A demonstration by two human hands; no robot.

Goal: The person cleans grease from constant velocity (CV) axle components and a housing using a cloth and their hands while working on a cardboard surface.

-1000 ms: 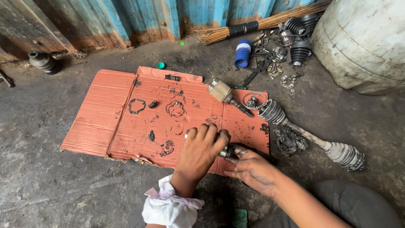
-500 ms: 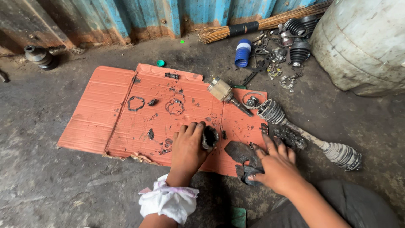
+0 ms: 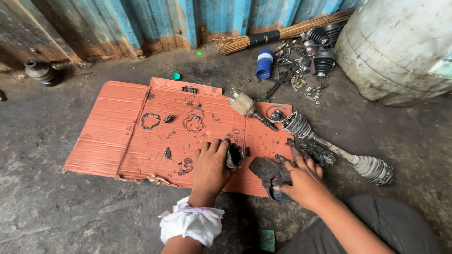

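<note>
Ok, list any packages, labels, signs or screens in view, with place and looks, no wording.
Flattened cardboard box: on the floor under the hands, orange-red, ribbed, grease-stained.
Big drum: top right, whitish, with a pale green patch at the frame edge, perhaps a label; too cropped to tell.
No signs or screens.

A broom (image 3: pixel 282 35) lies along the blue wall (image 3: pixel 155 19), beside a white drum (image 3: pixel 395 47).
</note>
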